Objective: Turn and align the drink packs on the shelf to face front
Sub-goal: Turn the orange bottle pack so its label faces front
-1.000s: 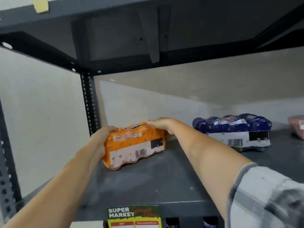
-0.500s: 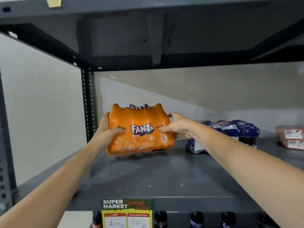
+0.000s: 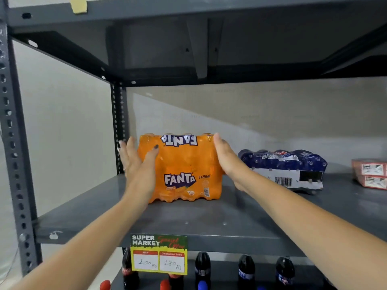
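Note:
The orange Fanta pack (image 3: 184, 164) stands upright on the grey shelf (image 3: 188, 218) near its left rear post, its logo face turned toward me. My left hand (image 3: 138, 162) lies flat against the pack's left side, thumb across the front. My right hand (image 3: 225, 155) presses on the pack's right side. To the right, a dark blue drink pack (image 3: 281, 166) lies on its side with its barcode label facing me. At the far right edge rests a red pack (image 3: 369, 172), partly cut off by the frame.
An upper shelf (image 3: 188, 9) hangs overhead. A perforated upright post (image 3: 14, 143) stands at the left front. A supermarket price tag (image 3: 158, 254) hangs on the shelf's front edge. Dark soda bottles (image 3: 246, 268) stand on the shelf below.
The orange pack went from lying with its barcode side toward me, through a tilted lift, to standing upright on the shelf with the logo facing front. My hands shifted to its two sides.

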